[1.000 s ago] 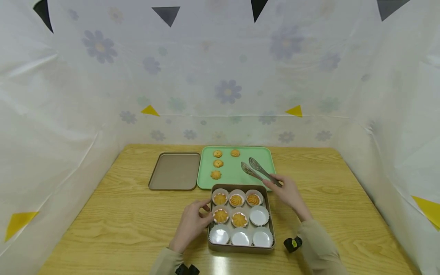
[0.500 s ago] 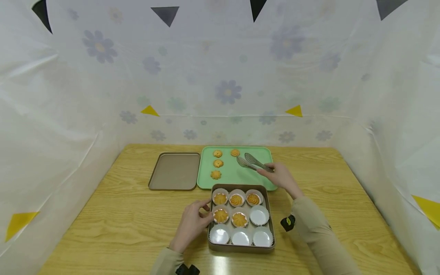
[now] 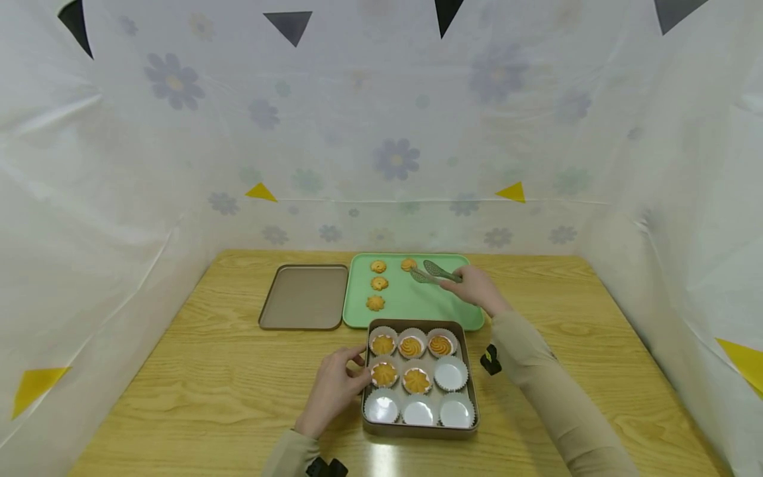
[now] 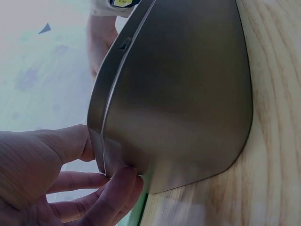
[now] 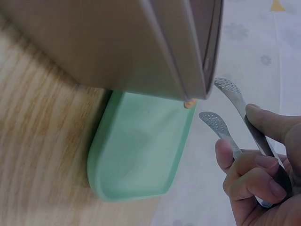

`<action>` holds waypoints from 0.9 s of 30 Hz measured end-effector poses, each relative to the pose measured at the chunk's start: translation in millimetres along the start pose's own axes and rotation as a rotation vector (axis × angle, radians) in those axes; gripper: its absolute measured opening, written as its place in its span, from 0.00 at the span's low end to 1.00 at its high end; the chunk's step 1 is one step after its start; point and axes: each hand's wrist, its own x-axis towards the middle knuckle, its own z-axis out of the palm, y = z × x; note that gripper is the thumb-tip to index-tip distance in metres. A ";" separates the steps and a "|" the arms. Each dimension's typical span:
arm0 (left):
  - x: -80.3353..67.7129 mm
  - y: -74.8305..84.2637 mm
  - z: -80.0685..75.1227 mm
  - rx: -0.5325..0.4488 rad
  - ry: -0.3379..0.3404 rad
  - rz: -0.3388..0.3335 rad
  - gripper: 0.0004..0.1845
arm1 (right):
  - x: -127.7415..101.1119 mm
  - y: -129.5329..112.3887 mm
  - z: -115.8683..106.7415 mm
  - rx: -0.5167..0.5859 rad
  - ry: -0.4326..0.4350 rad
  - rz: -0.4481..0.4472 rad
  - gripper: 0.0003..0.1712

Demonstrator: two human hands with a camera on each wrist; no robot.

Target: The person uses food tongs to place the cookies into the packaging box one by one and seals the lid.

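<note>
In the head view my left hand (image 3: 334, 387) grips the left side of a deep brown metal tin (image 3: 420, 432). The left wrist view shows the thumb at the rim and fingertips on the outer wall. Inside, several white paper cups stand in rows, some with a golden cookie (image 3: 416, 380). My right hand (image 3: 477, 289) holds metal tongs (image 3: 440, 270) over a green tray (image 3: 432, 308). The tongs' perforated tips are spread apart, right beside a swirled cookie (image 3: 408, 264) at the tray's back. Nothing is between the tips (image 5: 214, 121) in the right wrist view.
A column of cookies (image 3: 379, 283) lies on the green tray's left side. Left of that tray is a flat brown tray or lid (image 3: 304, 298). All stand on a wooden table (image 3: 226, 391), with a flower-patterned sheet (image 3: 381, 119) hanging behind and at the sides.
My right hand has carried the tongs away from the tin, back and leftward over the green tray to the swirled cookie. The left hand and the tin have stayed put.
</note>
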 end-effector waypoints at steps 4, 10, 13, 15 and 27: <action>0.1 -0.1 0.3 -0.003 -0.003 0.005 0.27 | 10.0 -3.5 0.3 -0.046 -0.016 0.013 0.22; 0.6 -0.4 0.4 -0.007 -0.009 -0.009 0.27 | 27.7 -7.8 -0.7 -0.051 -0.042 0.032 0.30; 1.1 -0.3 0.3 -0.003 -0.007 -0.014 0.27 | 36.1 -8.5 -1.1 -0.034 -0.045 0.042 0.31; 1.2 -0.2 0.2 -0.002 -0.007 -0.013 0.27 | 41.2 -8.7 -0.4 -0.034 -0.045 0.048 0.31; 0.5 -1.0 -0.2 -0.004 -0.005 -0.007 0.27 | 57.6 -18.1 9.9 -0.109 -0.039 0.071 0.29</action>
